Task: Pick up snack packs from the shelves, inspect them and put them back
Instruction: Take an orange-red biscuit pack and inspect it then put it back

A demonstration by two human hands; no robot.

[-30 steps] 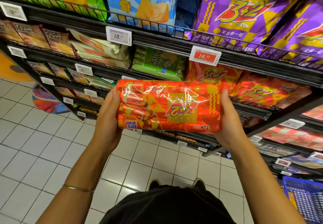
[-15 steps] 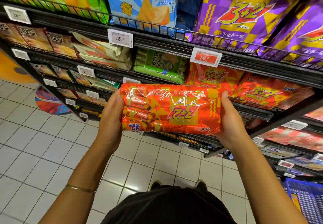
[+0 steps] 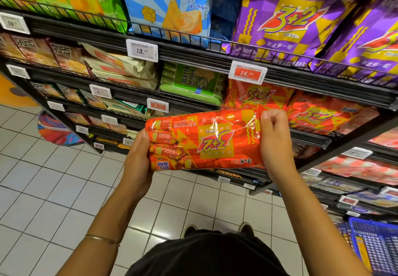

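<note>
A shiny red-orange "3+2" snack pack (image 3: 206,140) is held level in front of the black shelves, its print upside down toward me. My left hand (image 3: 137,163) grips its left end, thumb on top. My right hand (image 3: 273,140) holds the right end with fingers curled over the far top edge. Matching red "3+2" packs (image 3: 318,114) lie on the shelf right behind it, under the 14.50 price tag (image 3: 247,73).
Purple "3+2" bags (image 3: 286,23), a blue cracker bag (image 3: 172,11) and green bags fill the top shelf. A green soda biscuit pack (image 3: 191,84) sits left of the red ones. A blue basket (image 3: 374,247) stands at lower right on the white tiled floor (image 3: 43,189).
My right hand has shifted from cupping the pack's right end to curling its fingers over the top edge. The pack has tilted slightly, its right side higher and nearer the shelf.
</note>
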